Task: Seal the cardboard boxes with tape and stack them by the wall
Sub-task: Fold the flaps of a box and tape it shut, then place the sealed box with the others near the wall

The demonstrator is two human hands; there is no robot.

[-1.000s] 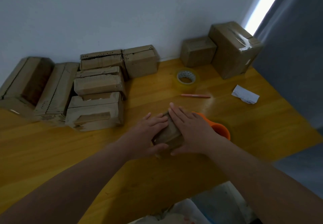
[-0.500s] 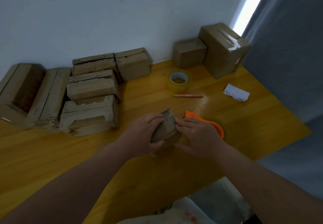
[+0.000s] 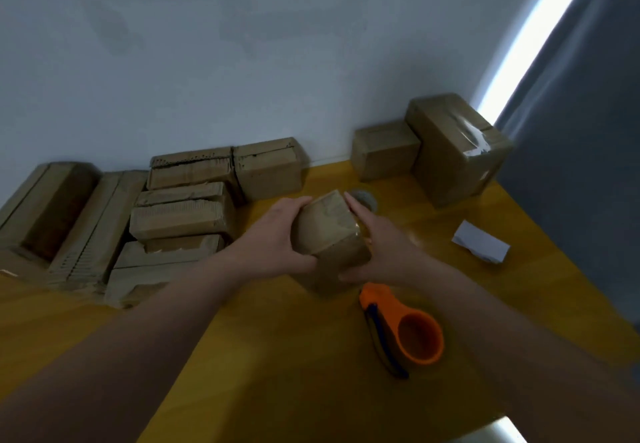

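A small brown cardboard box (image 3: 329,231) is held tilted above the yellow wooden table (image 3: 277,356), glossy tape showing on its right edge. My left hand (image 3: 277,235) grips its left side, fingers over the top and thumb underneath. My right hand (image 3: 379,245) holds the right side, fingers lying along it and the thumb hooked across the lower front. An orange tape dispenser (image 3: 414,333) lies on the table just below my right wrist. A clear tape roll (image 3: 365,198) peeks out behind the box.
Several worn cardboard boxes (image 3: 180,207) are piled at the left against the white wall, with one more (image 3: 266,169) beside them. Two taped boxes (image 3: 384,155) (image 3: 453,145) stand at the back right corner. A white paper scrap (image 3: 481,247) lies near the right edge.
Both hands have lifted the small box off the table and carried it away from me toward the wall, uncovering the orange dispenser. The view has tilted up.
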